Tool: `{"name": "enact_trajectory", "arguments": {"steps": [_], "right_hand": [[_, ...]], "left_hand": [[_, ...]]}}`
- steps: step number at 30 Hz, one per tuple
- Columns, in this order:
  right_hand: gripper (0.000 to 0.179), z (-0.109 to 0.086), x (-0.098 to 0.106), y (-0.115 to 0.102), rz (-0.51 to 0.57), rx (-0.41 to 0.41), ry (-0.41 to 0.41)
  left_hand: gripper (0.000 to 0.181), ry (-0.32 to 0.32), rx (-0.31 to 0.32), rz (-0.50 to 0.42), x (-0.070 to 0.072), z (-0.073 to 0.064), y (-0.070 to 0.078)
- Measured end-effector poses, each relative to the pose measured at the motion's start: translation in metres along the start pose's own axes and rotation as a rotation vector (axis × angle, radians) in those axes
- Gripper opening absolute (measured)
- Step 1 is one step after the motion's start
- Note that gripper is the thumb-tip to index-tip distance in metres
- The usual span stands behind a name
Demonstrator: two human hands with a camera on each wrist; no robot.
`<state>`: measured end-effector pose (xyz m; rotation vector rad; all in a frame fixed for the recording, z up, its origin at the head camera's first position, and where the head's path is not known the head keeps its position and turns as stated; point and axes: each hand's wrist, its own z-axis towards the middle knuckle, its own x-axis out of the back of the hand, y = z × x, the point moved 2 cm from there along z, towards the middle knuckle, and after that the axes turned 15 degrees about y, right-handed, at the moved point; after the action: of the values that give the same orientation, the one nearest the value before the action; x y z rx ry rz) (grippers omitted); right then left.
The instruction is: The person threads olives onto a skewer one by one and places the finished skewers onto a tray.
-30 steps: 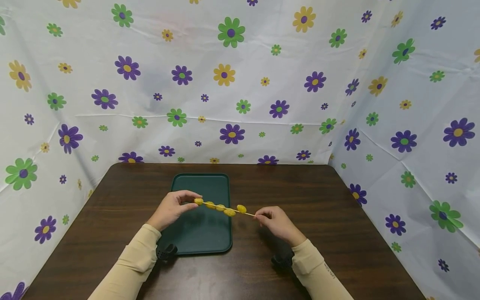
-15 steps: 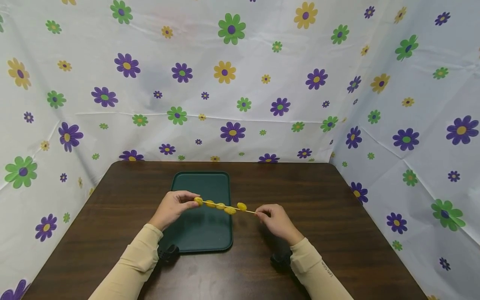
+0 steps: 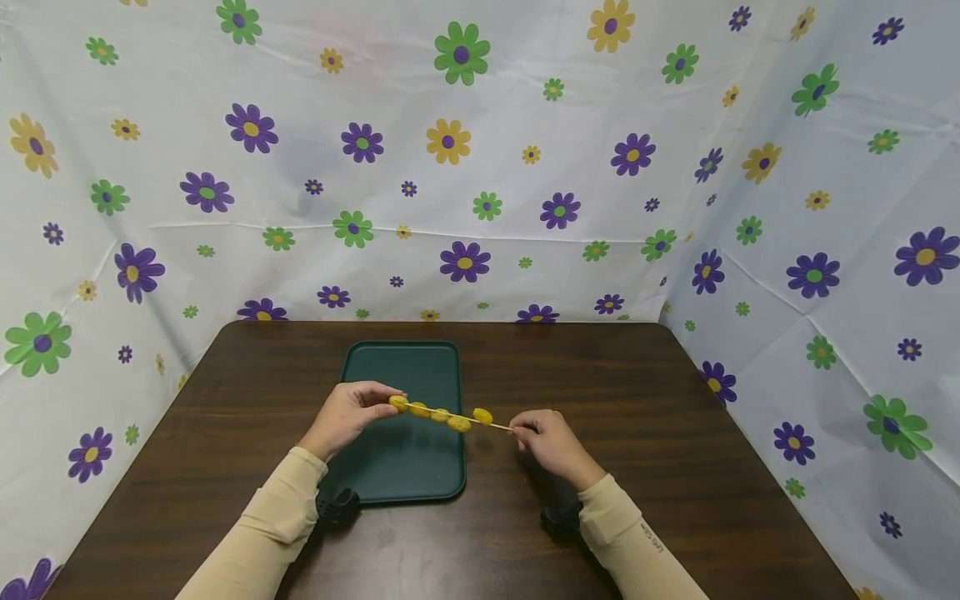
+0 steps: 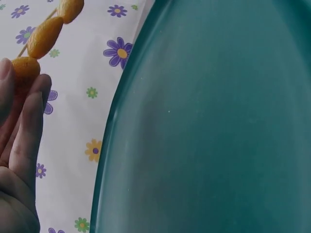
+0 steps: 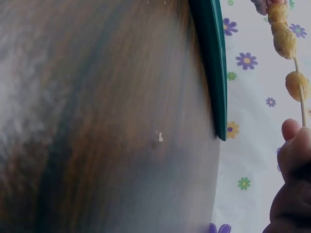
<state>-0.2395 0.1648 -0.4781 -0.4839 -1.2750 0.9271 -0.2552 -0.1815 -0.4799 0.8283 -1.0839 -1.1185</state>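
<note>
A thin wooden skewer (image 3: 498,427) is held nearly level, its right end a little lower, over the tray and the table. Several small yellow oval pieces (image 3: 439,415), fruit-like with wrinkled skin, are strung along it. At its left end my left hand (image 3: 347,418) pinches the endmost piece (image 4: 25,69) between thumb and fingers. My right hand (image 3: 557,446) pinches the bare right end of the stick. In the right wrist view, one piece (image 5: 295,86) sits apart from the others, nearest the right fingers (image 5: 297,145).
Below the left hand and skewer lies a dark green tray (image 3: 405,471) on the brown wooden table (image 3: 600,367). A white flower-print cloth (image 3: 510,167) hangs behind and at both sides. A black wrist device (image 3: 339,507) shows under the left sleeve.
Both hands keep their pinch on the skewer and stay almost in place. The head view has shifted slightly; the yellow pieces show no clear movement along the stick.
</note>
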Motion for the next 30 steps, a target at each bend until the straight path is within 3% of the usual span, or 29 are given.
{"name": "enact_trajectory", "arguments": {"steps": [11, 22, 30], "right_hand": [[0.012, -0.0019, -0.0013, -0.0038, -0.083, 0.068, 0.050], [0.011, -0.0015, -0.0007, -0.0018, -0.011, 0.081, 0.019], [0.012, 0.0017, -0.0013, 0.0005, 0.045, 0.035, -0.008]], "left_hand": [[0.023, -0.015, -0.008, 0.059, -0.0013, 0.0006, 0.0017], [0.022, -0.003, -0.019, 0.073, 0.0007, 0.0033, -0.0008], [0.026, -0.015, 0.031, 0.027, 0.0046, 0.0050, -0.0025]]}}
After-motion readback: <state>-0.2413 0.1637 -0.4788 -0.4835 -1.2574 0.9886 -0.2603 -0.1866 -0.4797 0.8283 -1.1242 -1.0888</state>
